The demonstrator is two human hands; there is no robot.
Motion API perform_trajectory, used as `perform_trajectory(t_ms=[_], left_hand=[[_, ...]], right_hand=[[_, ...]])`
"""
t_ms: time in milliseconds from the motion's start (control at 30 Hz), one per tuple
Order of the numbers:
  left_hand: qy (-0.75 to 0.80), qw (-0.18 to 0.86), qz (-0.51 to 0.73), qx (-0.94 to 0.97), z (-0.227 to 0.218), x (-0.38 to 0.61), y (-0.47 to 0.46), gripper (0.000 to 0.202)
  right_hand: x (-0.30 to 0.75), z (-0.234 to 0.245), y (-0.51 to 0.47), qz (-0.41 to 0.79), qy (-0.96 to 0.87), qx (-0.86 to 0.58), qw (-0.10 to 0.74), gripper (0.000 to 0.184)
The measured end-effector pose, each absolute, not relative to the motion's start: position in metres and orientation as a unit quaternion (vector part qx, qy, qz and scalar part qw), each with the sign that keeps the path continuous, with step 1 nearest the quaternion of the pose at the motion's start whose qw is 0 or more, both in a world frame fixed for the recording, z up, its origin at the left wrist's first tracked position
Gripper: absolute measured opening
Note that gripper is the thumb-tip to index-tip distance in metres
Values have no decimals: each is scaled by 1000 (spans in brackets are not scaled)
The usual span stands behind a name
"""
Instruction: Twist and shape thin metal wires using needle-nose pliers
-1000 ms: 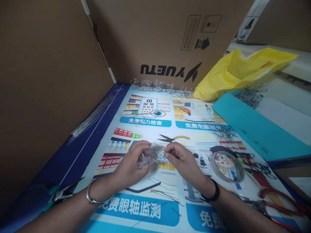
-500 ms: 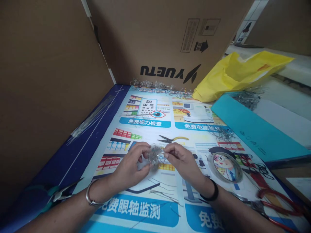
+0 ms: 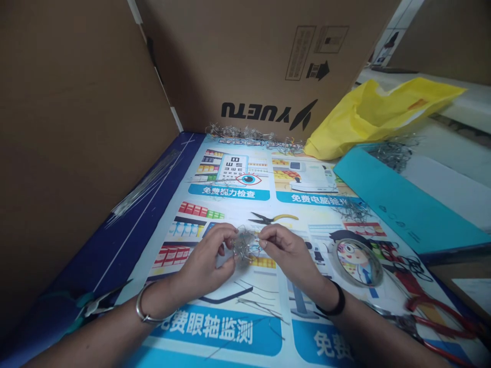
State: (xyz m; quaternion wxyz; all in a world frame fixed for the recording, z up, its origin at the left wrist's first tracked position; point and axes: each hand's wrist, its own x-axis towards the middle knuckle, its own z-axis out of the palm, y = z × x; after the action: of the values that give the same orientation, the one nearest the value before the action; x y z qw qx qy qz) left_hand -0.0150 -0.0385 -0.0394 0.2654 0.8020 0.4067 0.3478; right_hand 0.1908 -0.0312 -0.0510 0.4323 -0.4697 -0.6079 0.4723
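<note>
Both my hands meet over the printed poster (image 3: pixel 230 194) on the table. My left hand (image 3: pixel 205 263), with a silver bangle on the wrist, pinches one side of a small tangle of thin silver wire (image 3: pixel 244 245). My right hand (image 3: pixel 286 253), with a black band on the wrist, pinches the other side with thumb and forefinger. The wire piece hangs just above the poster between the fingertips. Loose cut wires (image 3: pixel 261 304) lie on the poster just below my hands.
Yellow-handled pliers (image 3: pixel 273 219) lie just beyond my hands. A tape roll (image 3: pixel 358 262) and red-handled tools (image 3: pixel 441 317) sit at the right, teal-handled pliers (image 3: pixel 95 305) at the left. Cardboard walls (image 3: pixel 76 128) stand left and behind. A yellow bag (image 3: pixel 379 110), teal sheet (image 3: pixel 399 204) and wire piles (image 3: pixel 395 151) lie far right.
My fingers have shifted slightly on the wire tangle. Both hands stay in the same place.
</note>
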Motion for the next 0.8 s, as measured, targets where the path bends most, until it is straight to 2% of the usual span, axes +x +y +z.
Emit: perform_trajectory(t_ms=[800], left_hand=[[408, 273, 337, 803, -38, -14, -39, 35]], right_hand=[[191, -53, -30, 460, -619, -457, 443, 4]])
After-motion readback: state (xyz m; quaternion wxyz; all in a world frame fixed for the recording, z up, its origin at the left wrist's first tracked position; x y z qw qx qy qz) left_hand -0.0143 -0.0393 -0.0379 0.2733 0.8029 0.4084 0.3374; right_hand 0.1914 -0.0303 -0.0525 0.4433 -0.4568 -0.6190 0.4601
